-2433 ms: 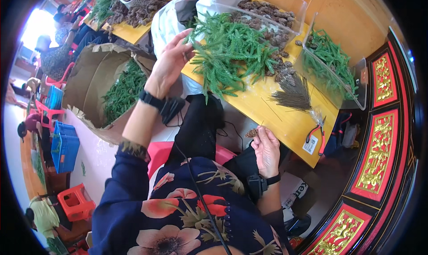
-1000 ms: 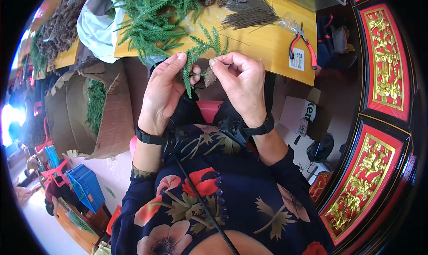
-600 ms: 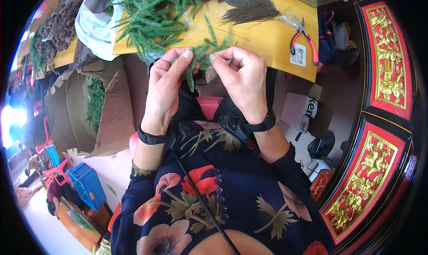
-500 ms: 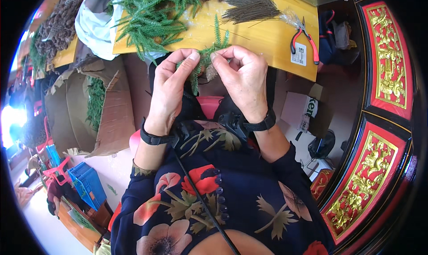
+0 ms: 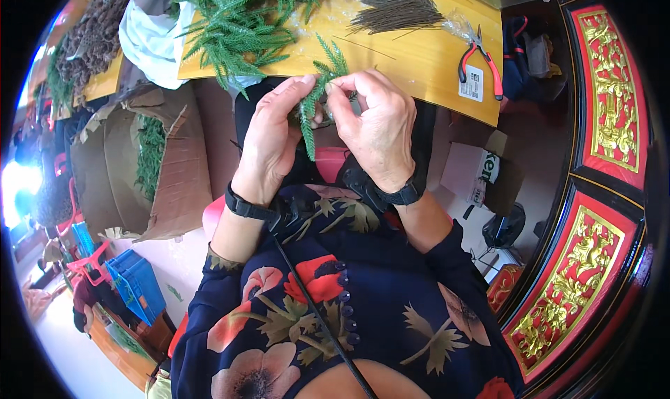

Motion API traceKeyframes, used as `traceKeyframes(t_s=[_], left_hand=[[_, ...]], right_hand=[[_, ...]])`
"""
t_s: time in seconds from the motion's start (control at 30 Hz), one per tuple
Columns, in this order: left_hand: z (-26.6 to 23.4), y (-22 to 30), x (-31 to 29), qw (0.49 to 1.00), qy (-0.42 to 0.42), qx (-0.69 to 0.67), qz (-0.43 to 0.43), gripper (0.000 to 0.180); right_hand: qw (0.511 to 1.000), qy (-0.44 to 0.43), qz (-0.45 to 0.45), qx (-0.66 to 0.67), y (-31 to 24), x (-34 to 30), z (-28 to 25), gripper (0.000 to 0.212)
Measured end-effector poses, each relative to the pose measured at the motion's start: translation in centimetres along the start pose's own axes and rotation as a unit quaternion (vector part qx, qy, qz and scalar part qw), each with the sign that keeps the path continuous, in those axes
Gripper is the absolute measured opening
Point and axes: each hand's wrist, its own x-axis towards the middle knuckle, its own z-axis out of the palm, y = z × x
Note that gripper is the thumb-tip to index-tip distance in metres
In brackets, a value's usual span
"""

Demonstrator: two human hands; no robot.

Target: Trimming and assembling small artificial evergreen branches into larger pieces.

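A green artificial pine sprig (image 5: 312,116) is pinched between my two hands, just off the front edge of the yellow table. My left hand (image 5: 272,123) grips it from the left, thumb extended along its side and the other fingers mostly behind. My right hand (image 5: 377,116) pinches its middle between thumb and forefinger. One frond points up toward the table and another hangs down between the hands. Whatever lies behind the sprig, between the fingers, is mostly hidden.
On the yellow table (image 5: 412,67) lie a heap of green sprigs (image 5: 241,39), a bundle of thin brown wires (image 5: 398,11) and red-handled pliers (image 5: 493,71). A torn cardboard box (image 5: 105,182) stands at left, near a blue crate (image 5: 136,287). Carved panels (image 5: 614,99) border the right.
The sprig has turned and shifted slightly left, so more of its fronds show. A brownish cone seen beneath it earlier is now hidden. Both hands keep hold, with the left thumb straighter.
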Motion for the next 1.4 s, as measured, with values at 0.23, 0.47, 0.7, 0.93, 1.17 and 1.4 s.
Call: traceKeyframes(t_s=[0.23,0.47,0.7,0.93,1.17,1.4], left_hand=[[-1.5,-0.5,0.9,0.998,0.043,-0.044,0.02,0.016],[-1.9,0.3,0.8,0.998,0.024,-0.063,0.015,0.014],[-0.3,-0.3,0.2,0.997,0.032,0.027,0.069,0.015],[0.4,-0.8,-0.1,0.901,0.045,0.312,0.296,0.017],[0.8,-0.9,-0.2,0.795,0.11,0.461,0.38,0.017],[1.0,-0.5,-0.3,0.731,0.099,0.531,0.417,0.017]], right_hand=[[0.999,-0.025,-0.025,-0.024,-0.6,-0.4,0.1,0.015],[0.999,0.021,-0.032,-0.001,-0.3,-1.2,1.0,0.027],[0.982,0.043,-0.164,-0.085,1.0,-0.9,0.8,0.025],[0.985,0.045,-0.152,-0.065,1.1,-1.2,0.8,0.022],[0.994,0.07,-0.085,0.018,0.7,-1.8,1.2,0.029],[0.993,0.092,-0.08,0.005,1.0,-1.7,1.0,0.039]])
